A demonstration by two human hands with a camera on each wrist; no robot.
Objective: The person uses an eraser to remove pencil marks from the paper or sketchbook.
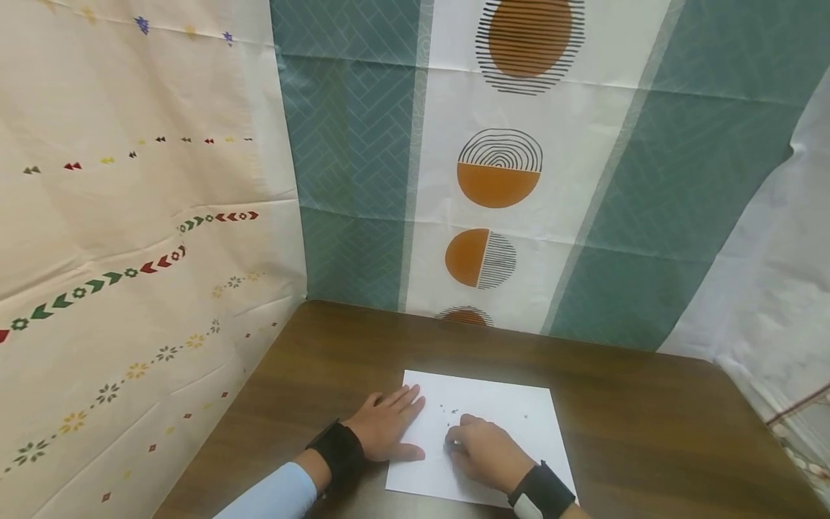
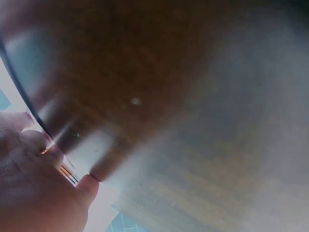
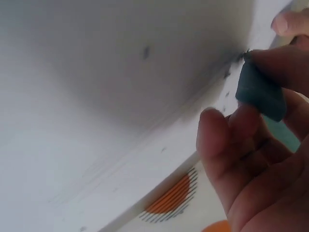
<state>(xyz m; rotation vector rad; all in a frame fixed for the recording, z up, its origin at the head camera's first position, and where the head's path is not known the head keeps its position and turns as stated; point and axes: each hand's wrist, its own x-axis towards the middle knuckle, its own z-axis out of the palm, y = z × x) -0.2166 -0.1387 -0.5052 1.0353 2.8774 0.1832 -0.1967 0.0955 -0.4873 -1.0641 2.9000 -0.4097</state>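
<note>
A white sheet of paper (image 1: 486,395) lies on the brown table. My left hand (image 1: 384,431) rests on its left edge with fingers spread and thumb out. In the left wrist view, part of the same hand (image 2: 38,193) shows at the lower left. My right hand (image 1: 486,453) is low over the middle of the sheet. Between its thumb and fingers it pinches a small blue-green eraser (image 3: 260,92), whose tip meets the paper. Dark eraser crumbs (image 1: 454,411) are scattered beyond the right hand, and a faint grey smudge (image 3: 140,130) shows on the sheet.
The brown table (image 1: 655,418) extends around the sheet on all sides. Behind it hangs a green and white curtain (image 1: 350,158) with orange circles. A cream patterned cloth (image 1: 130,252) hangs on the left, and a whitish cloth (image 1: 772,288) on the right.
</note>
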